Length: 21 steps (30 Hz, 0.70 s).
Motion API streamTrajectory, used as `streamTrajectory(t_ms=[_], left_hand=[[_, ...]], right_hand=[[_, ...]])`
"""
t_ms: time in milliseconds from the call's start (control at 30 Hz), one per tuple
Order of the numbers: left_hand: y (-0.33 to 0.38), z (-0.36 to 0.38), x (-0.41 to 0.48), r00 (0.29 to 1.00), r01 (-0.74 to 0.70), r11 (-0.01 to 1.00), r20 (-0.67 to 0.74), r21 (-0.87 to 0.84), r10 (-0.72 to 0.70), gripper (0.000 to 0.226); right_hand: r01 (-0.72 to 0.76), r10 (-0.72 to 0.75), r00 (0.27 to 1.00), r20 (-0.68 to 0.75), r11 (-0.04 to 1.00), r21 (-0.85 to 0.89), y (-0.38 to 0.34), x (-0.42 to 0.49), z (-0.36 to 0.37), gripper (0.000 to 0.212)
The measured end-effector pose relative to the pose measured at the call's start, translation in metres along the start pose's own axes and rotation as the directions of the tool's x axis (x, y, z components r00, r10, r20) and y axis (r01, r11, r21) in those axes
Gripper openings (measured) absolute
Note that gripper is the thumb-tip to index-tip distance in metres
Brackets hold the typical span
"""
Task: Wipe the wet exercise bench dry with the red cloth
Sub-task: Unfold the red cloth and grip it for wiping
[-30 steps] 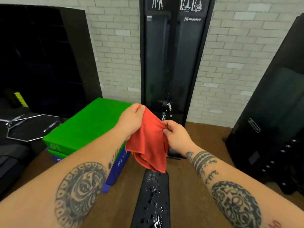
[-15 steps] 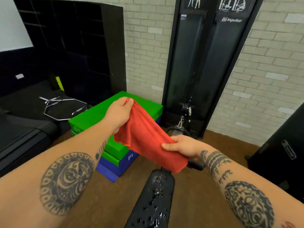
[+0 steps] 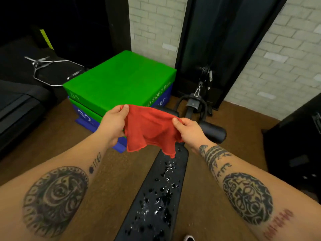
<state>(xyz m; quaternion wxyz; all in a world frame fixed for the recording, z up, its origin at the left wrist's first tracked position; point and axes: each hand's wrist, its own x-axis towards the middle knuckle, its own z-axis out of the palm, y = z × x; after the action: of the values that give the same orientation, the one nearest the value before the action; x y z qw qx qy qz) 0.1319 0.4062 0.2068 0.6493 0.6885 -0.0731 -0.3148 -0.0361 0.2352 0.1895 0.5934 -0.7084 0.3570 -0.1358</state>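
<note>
The person holds the red cloth [image 3: 149, 129] stretched between both hands out in front of them, over the far end of the exercise bench [image 3: 152, 202]. The left hand [image 3: 113, 123] pinches one upper corner between thumb and curled fingers. The right hand [image 3: 190, 132] pinches the opposite edge in the same way. The cloth sags between them, and its ragged lower hem hangs down to the bench pad. I can't tell whether it touches.

The bench is a long black pad running from under the person towards the wall, and it is wet. Water drops [image 3: 165, 188] are scattered along its middle, from just below the cloth down to the near end.

A black foam roller [image 3: 212, 132] lies crosswise just behind the right hand, at the far end of the bench. Beyond it, a cable handle with a metal clip [image 3: 197, 92] hangs at the foot of a tall black cable machine [image 3: 217, 40], which stands against the pale brick wall [image 3: 278, 58].

Close on the left of the bench stands a stack of soft boxes, a green box [image 3: 119, 80] on a blue box [image 3: 83, 117]. The stack's near corner is hidden by the left hand and the cloth.

Further left a steel hex bar [image 3: 57, 72] lies on black matting. A dark machine [image 3: 295, 153] stands on the brown floor [image 3: 52, 136] to the right.
</note>
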Motion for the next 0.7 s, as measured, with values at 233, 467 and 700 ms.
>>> streamTrajectory(t_ms=[233,467,700], left_hand=[[-0.07,0.047,0.028,0.99,0.06,0.997,0.131,-0.053,-0.053,0.022],[-0.187,0.097,0.085,0.995,0.008,0.997,0.097,-0.074,-0.001,0.026],[-0.281,0.108,0.14,0.981,-0.157,0.986,0.108,-0.058,0.162,0.028]], right_hand=[[0.067,-0.064,0.989,-0.13,0.998,0.017,0.078,0.044,0.031,0.025],[0.061,-0.058,0.998,-0.025,0.99,0.13,0.173,0.097,0.069,0.038],[0.033,-0.058,0.997,0.055,0.926,0.377,0.272,0.146,0.081,0.038]])
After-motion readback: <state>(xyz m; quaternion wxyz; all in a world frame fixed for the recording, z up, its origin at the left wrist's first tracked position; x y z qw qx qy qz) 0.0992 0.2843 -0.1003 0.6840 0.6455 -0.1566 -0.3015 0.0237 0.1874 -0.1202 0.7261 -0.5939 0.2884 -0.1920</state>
